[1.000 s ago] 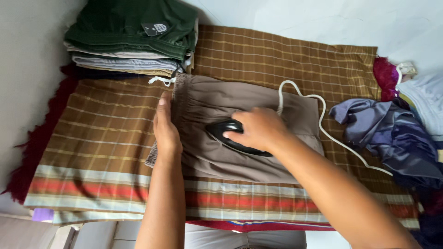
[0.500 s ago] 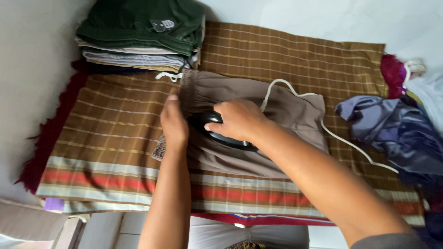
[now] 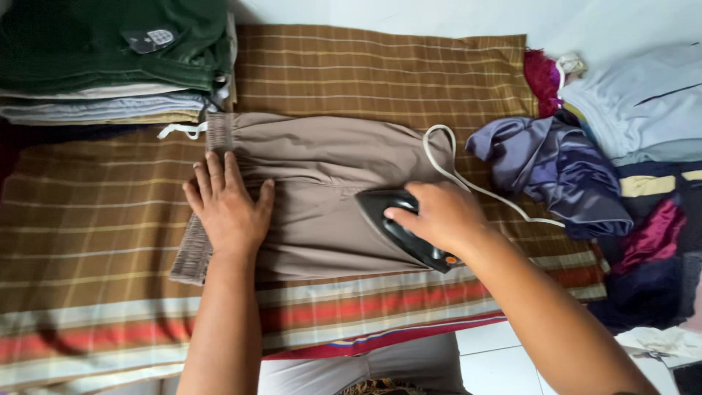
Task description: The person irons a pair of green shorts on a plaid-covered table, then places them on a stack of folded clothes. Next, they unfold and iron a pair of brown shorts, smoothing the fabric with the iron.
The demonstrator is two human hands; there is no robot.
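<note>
Spread over the floor, a brown checked cloth (image 3: 380,69) serves as my ironing surface. On it lie taupe drawstring trousers (image 3: 314,183), soft and limp, likely to slide unless pinned. My left hand (image 3: 228,208) presses flat near the waistband, fingers spread. My right hand (image 3: 439,216) is wrapped around the black iron's (image 3: 398,227) handle, which looks like the safe hold; its white cord (image 3: 453,172) loops behind. Folded clothes (image 3: 110,66) are stacked to the left and crumpled garments (image 3: 570,175) are heaped to the right.

glossy black plastic iron (image 3: 401,223) on matt taupe cloth shorts (image 3: 322,183)
</note>
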